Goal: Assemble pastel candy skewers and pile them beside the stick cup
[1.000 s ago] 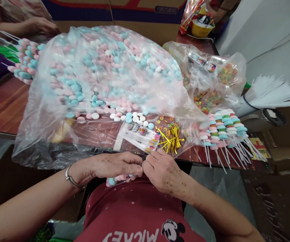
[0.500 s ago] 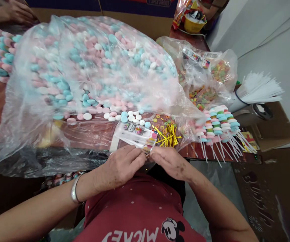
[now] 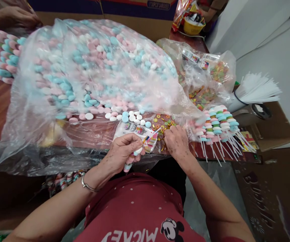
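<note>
My left hand (image 3: 125, 149) is closed around a candy skewer (image 3: 138, 151), pastel candies threaded on a white stick. The stick's end points up to the right, and the candies run down below my fingers. To the right, my right hand (image 3: 177, 141) has its fingers curled into a pile of gold twist ties (image 3: 163, 134); its fingertips are hidden, so what they pinch cannot be made out. Between my hands lie printed clear packets (image 3: 135, 129) at the table edge. Loose white, pink and blue candies (image 3: 132, 116) lie just behind the packets.
A large clear bag (image 3: 97, 67) of pastel candies covers much of the table. Finished skewers (image 3: 218, 126) lie at right, near a holder of white sticks (image 3: 257, 89). Bags of ring candies (image 3: 202, 94) sit behind. Another person's hand (image 3: 19, 16) is at upper left.
My hands, together at the table edge before, have come apart. The right has moved up onto the gold ties; the left has turned, showing the candy skewer.
</note>
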### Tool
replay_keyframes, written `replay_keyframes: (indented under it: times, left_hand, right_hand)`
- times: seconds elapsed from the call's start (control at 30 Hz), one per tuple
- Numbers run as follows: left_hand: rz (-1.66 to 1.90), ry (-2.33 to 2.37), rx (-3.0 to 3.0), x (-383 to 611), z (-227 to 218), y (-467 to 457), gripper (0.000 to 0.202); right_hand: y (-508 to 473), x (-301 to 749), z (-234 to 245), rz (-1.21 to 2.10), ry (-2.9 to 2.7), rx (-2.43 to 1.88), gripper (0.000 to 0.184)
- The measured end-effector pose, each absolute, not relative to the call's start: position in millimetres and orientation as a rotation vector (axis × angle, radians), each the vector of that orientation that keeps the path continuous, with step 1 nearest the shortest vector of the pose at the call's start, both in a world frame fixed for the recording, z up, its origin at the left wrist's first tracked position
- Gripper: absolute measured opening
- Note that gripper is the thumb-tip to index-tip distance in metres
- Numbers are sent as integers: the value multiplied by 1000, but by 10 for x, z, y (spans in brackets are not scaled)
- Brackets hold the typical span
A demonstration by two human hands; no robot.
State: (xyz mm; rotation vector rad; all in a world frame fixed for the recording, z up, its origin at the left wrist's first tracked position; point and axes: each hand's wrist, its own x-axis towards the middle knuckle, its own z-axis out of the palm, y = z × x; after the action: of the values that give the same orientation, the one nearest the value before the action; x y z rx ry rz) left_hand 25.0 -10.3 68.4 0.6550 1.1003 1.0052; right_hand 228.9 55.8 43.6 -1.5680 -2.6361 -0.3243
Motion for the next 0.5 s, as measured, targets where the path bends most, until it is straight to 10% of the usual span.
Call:
replay_keyframes:
  times: [0.5]
  left_hand:
    - [1083,891,584,474,588,12,32]
  right_hand:
    - [676,2343,359,98,-2085,-1364,21]
